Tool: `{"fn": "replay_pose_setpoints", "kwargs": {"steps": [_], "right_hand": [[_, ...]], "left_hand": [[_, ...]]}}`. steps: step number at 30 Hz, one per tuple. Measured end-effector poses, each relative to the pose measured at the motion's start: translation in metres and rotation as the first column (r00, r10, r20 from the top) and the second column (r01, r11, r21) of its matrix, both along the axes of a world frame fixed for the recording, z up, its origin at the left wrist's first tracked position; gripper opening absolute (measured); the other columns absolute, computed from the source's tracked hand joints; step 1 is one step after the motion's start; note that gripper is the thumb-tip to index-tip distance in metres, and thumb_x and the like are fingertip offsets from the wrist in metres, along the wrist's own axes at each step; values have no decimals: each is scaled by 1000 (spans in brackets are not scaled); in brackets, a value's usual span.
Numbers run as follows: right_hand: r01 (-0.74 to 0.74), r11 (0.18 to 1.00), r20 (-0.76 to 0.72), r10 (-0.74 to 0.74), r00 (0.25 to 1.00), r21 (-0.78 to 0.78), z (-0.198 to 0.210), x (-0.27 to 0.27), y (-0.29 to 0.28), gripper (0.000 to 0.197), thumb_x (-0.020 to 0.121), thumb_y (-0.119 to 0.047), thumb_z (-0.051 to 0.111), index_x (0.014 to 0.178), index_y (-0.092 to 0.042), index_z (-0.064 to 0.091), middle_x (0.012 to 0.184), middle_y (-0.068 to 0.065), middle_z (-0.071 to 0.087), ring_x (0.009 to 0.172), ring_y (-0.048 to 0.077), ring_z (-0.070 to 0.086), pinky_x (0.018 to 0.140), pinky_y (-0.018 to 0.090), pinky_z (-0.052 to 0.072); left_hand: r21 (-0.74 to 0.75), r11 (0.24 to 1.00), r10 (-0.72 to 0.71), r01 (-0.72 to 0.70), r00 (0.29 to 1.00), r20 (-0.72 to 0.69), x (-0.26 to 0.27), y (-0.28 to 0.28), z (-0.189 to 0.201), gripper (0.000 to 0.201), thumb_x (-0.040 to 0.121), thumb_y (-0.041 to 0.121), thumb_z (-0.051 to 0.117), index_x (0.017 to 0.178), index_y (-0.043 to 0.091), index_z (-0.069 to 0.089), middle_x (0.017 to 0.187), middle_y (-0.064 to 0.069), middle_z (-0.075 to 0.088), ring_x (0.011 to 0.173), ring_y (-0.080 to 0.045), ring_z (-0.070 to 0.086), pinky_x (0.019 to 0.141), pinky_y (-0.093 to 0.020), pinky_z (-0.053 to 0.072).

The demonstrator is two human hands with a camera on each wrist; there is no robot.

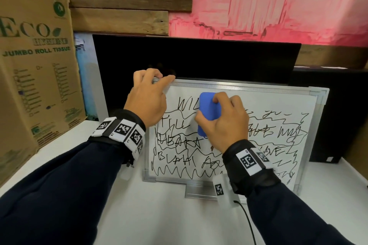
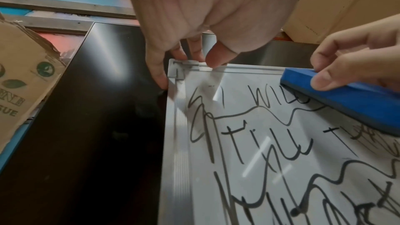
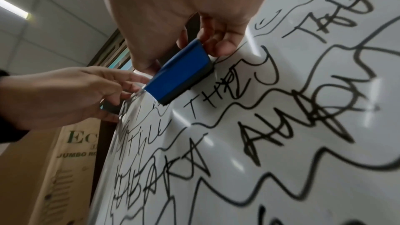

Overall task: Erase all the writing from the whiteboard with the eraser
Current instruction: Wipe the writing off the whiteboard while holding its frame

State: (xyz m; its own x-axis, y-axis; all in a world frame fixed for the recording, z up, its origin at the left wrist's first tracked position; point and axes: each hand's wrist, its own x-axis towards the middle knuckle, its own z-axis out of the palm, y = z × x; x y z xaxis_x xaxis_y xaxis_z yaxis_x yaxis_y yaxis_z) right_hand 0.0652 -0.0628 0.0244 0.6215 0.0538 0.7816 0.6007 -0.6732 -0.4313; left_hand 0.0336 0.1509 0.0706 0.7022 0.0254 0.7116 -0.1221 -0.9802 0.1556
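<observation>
The right hand [image 1: 225,123] grips the blue eraser [image 1: 209,112] and presses it flat on the board [image 1: 258,103], near the top, over black writing. Farther back, the left hand [image 1: 148,99] grips the board's top left corner. A black screen [image 1: 199,57] stands behind.

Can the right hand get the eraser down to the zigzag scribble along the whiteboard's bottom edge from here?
Probably yes: the right hand already holds the eraser against the whiteboard, and nothing lies between it and the zigzag scribble.
</observation>
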Motion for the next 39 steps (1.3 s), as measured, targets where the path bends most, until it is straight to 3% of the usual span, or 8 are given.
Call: {"fn": "replay_pose_setpoints", "kwargs": {"steps": [11, 17, 22, 25, 27, 32, 35, 39], "right_hand": [[-51, 996, -7, 50, 999, -73, -13, -8, 12, 41, 72, -48, 76, 97, -21, 57, 87, 0, 45, 62, 23, 48, 56, 29, 45], [-32, 998, -10, 31, 999, -54, 0, -5, 23, 42, 74, -50, 75, 99, -22, 56, 87, 0, 45, 64, 21, 46, 59, 26, 37], [-56, 996, -19, 54, 998, -71, 2, -6, 28, 43, 74, -50, 75, 99, -22, 56, 87, 0, 45, 65, 22, 46, 59, 26, 36], [-56, 997, -37, 54, 998, -57, 7, -5, 30, 42, 74, -49, 74, 100, -21, 56, 88, 0, 45, 66, 22, 46, 60, 26, 36], [-62, 992, -58, 55, 997, -110, -3, -11, 31, 42, 75, -51, 73, 101, -23, 54, 89, 0, 46, 65, 21, 47, 60, 26, 36], [-61, 995, -63, 56, 996, -79, -3, -10, 37, 43, 76, -52, 73, 103, -23, 54, 90, -1, 46, 68, 19, 47, 62, 26, 38], [-55, 995, -67, 49, 997, -80, 1, -12, 43, 44, 77, -52, 71, 105, -23, 54, 93, 1, 47, 69, 21, 49, 63, 29, 42], [-60, 992, -104, 48, 993, -114, -11, -19, 46, 46, 78, -54, 69, 109, -24, 54, 95, 1, 47, 69, 23, 51, 63, 32, 49]], "left_hand": [[-24, 999, 21, -22, 999, -29, -4, 0, -3, 60, 90, 4, 49, 147, 24, 46, 142, 1, 38, 137, -27, 26, 76, -50, 57], [-41, 999, 13, -13, 1000, -5, -5, -1, -7, 61, 87, -3, 50, 145, 17, 47, 147, -1, 36, 140, -26, 24, 71, -47, 59], [-210, 978, 20, -13, 999, 30, -4, 5, -19, 76, 86, -10, 51, 150, 31, 44, 155, -13, 20, 140, -34, 23, 87, -31, 43], [-456, 887, -48, 71, 997, 63, -5, 12, -34, 84, 91, -10, 52, 158, 33, 23, 141, -8, 36, 114, -21, 50, 88, -21, 43], [-599, 795, -60, 95, 995, 78, -9, 13, -45, 83, 95, -4, 55, 160, 31, 16, 128, -2, 53, 105, -17, 59, 89, -25, 49], [-703, 711, -55, 1, 997, -55, -25, 9, -84, 40, 104, 4, 41, 139, 20, 53, 111, 6, 66, 102, -13, 61, 84, -22, 47], [-815, 579, -136, 31, 989, -60, -28, 15, -109, 33, 104, 7, 39, 122, 21, 64, 109, 7, 70, 109, -17, 65, 88, -26, 53], [-866, 500, -204, 26, 975, -88, -27, 23, -125, 34, 105, 19, 39, 115, 39, 66, 109, 10, 73, 105, -19, 68, 93, -51, 57]]}}
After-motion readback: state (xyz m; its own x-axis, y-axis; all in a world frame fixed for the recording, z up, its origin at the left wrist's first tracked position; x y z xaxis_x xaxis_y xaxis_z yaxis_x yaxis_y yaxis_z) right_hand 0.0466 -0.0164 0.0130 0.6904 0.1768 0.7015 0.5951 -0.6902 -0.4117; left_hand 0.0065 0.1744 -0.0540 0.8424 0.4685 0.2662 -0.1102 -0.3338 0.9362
